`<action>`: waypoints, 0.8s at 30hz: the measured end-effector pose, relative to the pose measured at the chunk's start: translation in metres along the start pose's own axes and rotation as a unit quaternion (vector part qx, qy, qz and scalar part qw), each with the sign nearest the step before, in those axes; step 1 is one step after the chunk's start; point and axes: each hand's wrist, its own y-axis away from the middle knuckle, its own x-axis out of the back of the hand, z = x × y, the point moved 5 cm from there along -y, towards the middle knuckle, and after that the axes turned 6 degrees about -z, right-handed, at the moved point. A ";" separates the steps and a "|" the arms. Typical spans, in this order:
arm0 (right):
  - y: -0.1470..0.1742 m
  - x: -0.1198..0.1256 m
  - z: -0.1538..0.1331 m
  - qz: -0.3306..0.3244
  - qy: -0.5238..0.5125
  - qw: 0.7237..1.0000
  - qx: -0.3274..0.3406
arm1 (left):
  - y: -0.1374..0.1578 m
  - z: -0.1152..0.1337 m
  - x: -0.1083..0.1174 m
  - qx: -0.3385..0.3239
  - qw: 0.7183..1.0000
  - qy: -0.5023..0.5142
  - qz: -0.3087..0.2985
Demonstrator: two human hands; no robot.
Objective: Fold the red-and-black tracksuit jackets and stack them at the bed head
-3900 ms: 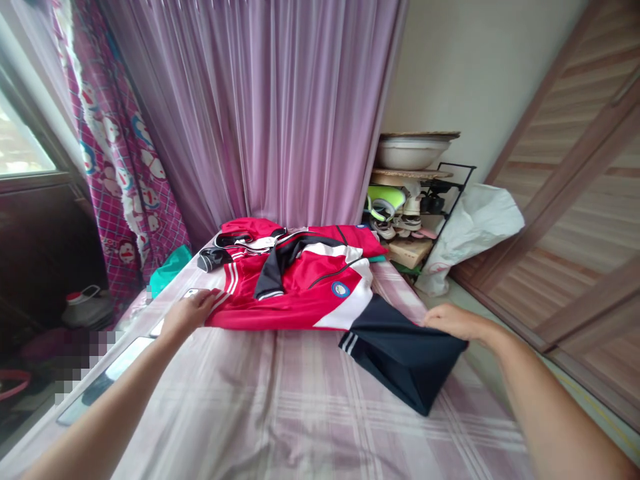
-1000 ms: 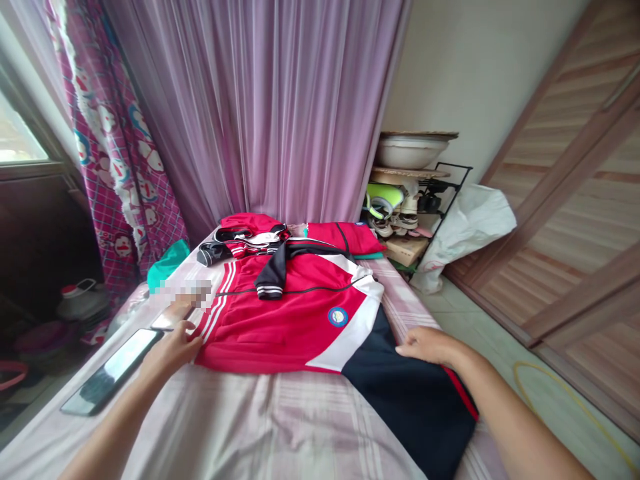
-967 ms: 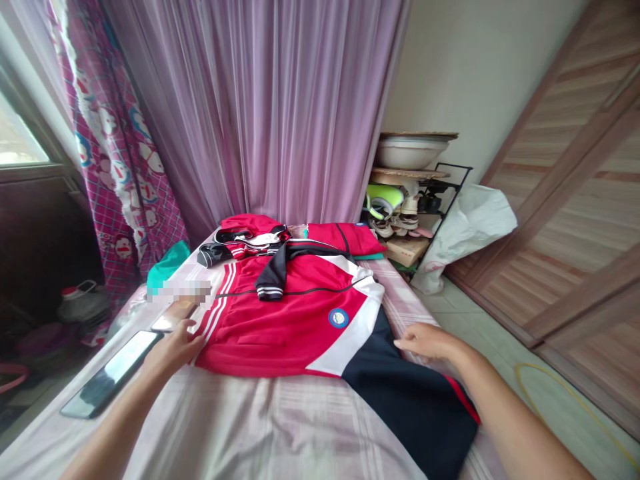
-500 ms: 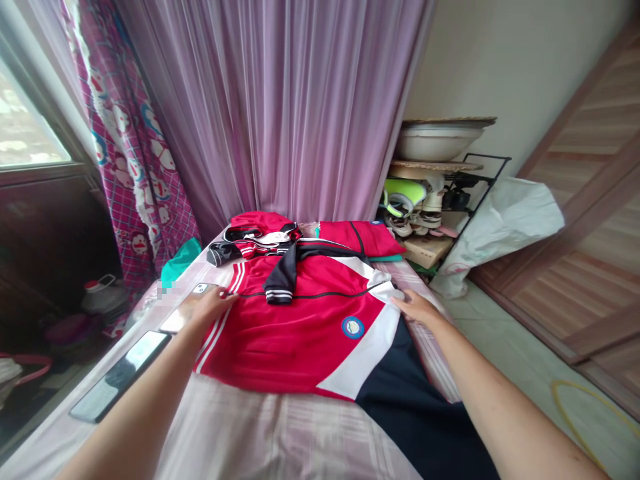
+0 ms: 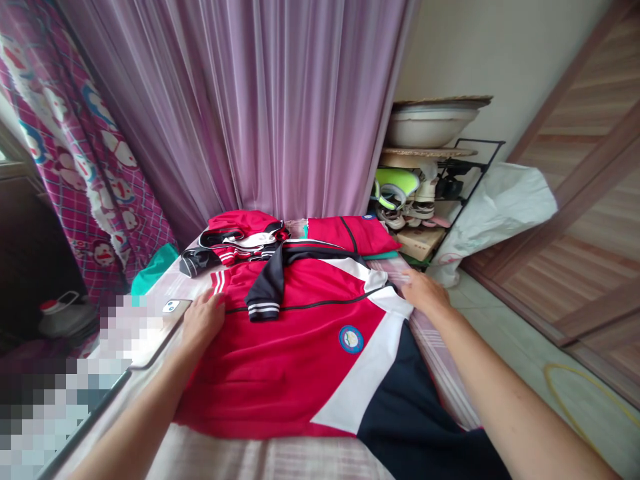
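A red, white and black zip jacket lies spread on the bed, its round badge facing up and one black sleeve folded across its middle. My left hand rests over the striped hem at the jacket's left edge, fingers laid down on the cloth. My right hand is just beyond the white collar at the right, fingers stretched out over the sheet and apart from the jacket. The black far sleeve runs down toward the lower right, partly out of view.
Behind the jacket lie a folded red garment and a crumpled red-and-black one. A phone sits left of my left arm, near a blurred-out patch. A shoe rack and white sack stand right of the bed.
My view has shifted, and the jacket appears closer. My right hand has come off the collar and opened beside it. My left hand has let go of the hem and flattened on it.
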 end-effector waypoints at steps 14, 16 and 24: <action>0.049 -0.031 -0.288 -0.061 0.141 0.856 0.494 | -0.002 0.009 -0.033 -0.033 0.997 0.071 0.022; 0.059 -0.047 -0.313 -0.098 0.168 0.836 0.514 | -0.001 0.011 -0.031 -0.030 0.997 0.072 0.016; 0.047 -0.027 -0.341 -0.456 0.072 0.771 0.438 | 0.002 0.013 -0.030 -0.022 0.995 0.098 -0.003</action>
